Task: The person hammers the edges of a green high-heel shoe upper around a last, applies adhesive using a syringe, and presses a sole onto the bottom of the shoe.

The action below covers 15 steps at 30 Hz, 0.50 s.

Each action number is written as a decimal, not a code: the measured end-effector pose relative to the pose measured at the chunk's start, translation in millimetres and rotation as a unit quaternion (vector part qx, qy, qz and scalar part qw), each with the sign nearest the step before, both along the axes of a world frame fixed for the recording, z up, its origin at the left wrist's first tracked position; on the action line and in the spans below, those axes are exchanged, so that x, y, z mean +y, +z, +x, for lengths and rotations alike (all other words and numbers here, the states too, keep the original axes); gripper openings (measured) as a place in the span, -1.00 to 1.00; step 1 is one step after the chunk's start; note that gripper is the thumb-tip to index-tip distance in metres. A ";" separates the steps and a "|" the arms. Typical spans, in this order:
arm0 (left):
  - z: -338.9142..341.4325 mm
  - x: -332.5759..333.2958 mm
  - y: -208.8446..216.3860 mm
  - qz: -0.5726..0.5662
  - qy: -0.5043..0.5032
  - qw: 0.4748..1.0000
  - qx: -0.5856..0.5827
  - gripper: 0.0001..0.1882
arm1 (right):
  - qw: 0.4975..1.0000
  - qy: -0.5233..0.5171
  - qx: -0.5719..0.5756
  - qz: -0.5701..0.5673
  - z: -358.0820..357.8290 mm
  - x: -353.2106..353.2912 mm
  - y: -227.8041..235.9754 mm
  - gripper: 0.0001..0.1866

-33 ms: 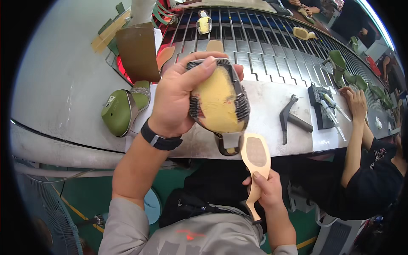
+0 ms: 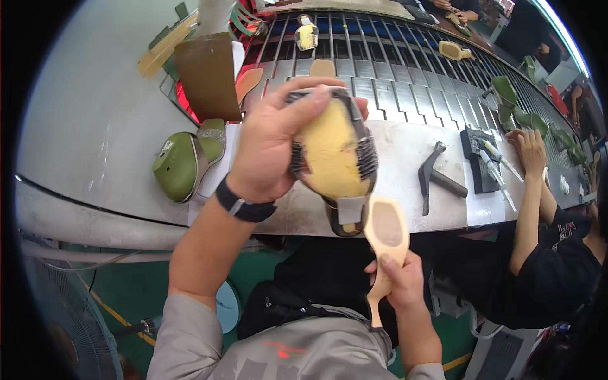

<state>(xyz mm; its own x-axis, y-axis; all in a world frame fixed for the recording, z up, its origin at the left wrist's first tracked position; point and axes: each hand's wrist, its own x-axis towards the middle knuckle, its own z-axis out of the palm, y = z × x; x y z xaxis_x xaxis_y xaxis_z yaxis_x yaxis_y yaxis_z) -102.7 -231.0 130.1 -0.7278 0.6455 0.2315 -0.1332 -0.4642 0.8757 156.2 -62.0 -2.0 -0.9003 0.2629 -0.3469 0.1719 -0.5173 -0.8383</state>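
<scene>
My left hand (image 2: 266, 139) grips an unsoled shoe (image 2: 334, 152) with its underside turned up, fingers wrapped over the far end and thumb across it. That underside is yellowish, bordered by black pleated edges, with a grey patch at the near end. In my right hand (image 2: 400, 282) is a tan shoe sole (image 2: 387, 228), pinched at its narrow part, the wide part pointing up and a brownish roughened oval on its face. The sole's rim lies close beside the shoe's near end; whether they touch I cannot tell.
A green shoe form (image 2: 180, 168) rests left on the white bench. Right of my hands lie a hammer (image 2: 446, 180) and a black block (image 2: 475, 164) with brush-like tools. Beyond runs a slatted conveyor (image 2: 380, 82) carrying shoe parts. A co-worker's hand (image 2: 531, 152) rests at right.
The shoe and my left hand have shifted slightly right and down. My right hand and the sole have also moved a little to the right. Both grips stay the same.
</scene>
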 end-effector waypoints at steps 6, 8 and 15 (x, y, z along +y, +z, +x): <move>6.6 12.2 -5.9 0.084 -0.087 0.988 -0.091 -0.53 | 0.973 -0.072 0.209 0.072 -9.1 3.4 40.9 -0.65; 18.0 9.8 -3.6 0.049 -0.066 0.996 -0.040 -0.56 | 0.966 -0.060 0.242 0.067 -15.0 -10.1 75.3 -0.71; 51.1 -0.8 -9.3 0.033 -0.092 0.993 0.061 -0.53 | 0.975 0.091 0.185 0.081 -39.8 -32.3 120.1 -0.72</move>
<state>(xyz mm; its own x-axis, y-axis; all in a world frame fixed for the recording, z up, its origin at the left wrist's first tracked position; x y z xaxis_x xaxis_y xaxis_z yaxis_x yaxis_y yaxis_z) -51.6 -231.7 120.8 -0.5629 0.7458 0.3562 -0.1161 -0.4980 0.8594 116.4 -94.4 118.1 -0.9928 0.1109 0.0444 -0.0820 -0.3617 -0.9287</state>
